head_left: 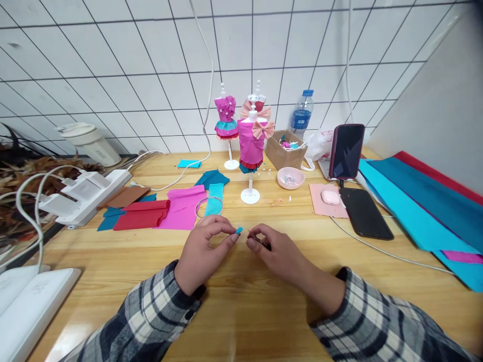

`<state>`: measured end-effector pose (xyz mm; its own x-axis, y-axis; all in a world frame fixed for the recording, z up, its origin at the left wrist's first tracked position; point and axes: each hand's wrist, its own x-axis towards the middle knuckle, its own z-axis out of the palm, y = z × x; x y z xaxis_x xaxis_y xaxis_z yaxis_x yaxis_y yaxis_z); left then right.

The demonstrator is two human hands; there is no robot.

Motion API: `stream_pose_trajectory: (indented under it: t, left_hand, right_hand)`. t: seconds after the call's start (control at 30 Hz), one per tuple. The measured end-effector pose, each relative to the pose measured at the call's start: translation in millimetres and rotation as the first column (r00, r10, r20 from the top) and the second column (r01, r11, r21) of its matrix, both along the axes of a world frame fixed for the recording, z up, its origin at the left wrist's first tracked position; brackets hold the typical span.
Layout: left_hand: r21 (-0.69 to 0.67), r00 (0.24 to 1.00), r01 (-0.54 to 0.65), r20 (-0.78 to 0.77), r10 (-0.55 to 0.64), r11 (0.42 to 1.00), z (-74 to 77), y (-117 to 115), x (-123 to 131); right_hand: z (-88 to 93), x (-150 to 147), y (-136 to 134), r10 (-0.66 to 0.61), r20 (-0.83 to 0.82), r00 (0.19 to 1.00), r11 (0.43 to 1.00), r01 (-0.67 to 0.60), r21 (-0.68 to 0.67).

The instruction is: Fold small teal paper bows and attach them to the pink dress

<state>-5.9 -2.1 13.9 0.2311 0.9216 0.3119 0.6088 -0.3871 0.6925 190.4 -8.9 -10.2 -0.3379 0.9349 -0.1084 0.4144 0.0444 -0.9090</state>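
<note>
Pinching a blue scrap (239,230), left hand (206,249) is facing right hand (281,253), which is holding a thin dark tool (266,245), both nearside of the front dressed mannequin (250,143), fine scrap work seemingly being in hand, next move probably calling for steady alignment.

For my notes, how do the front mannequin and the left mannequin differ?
The front mannequin stands nearer; the left mannequin stands farther back. The front mannequin wears a peach bow, the left mannequin pink flower trim. Both have white bases, pink tops and red ruffles.
</note>
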Motion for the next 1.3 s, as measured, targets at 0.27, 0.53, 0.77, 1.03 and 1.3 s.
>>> stream_pose_trajectory:
  t: [0.27, 0.53, 0.77, 1.03, 1.3]
  left_hand:
    - [-0.089, 0.993, 0.033, 0.115, -0.023, 0.995, -2.6, 1, 1]
    - [-0.076, 0.997, 0.048, 0.067, -0.043, 0.996, -4.1, 0, 4]
    - [-0.092, 0.997, 0.064, 0.044, -0.060, 0.994, -2.6, 0, 6]
    - [-0.113, 0.996, 0.079, 0.049, -0.073, 0.991, -1.3, 0, 6]
    - [-0.109, 0.988, 0.127, 0.101, -0.116, 0.986, -2.6, 0, 6]
  right_hand:
    - [-0.7, -3, -8, 0.130, 0.105, 0.986, 0.990, -0.136, 0.046]
    - [0.3, -3, -8, 0.166, 0.109, 0.980, 0.984, -0.172, 0.044]
    - [-0.4, -2, -5, 0.184, 0.143, 0.972, 0.979, -0.194, 0.060]
    - [2.7, 2, -1, 0.166, 0.165, 0.972, 0.981, -0.180, 0.074]
    - [5.6, 2, 2, 0.190, -0.010, 0.982, 0.981, -0.189, 0.045]
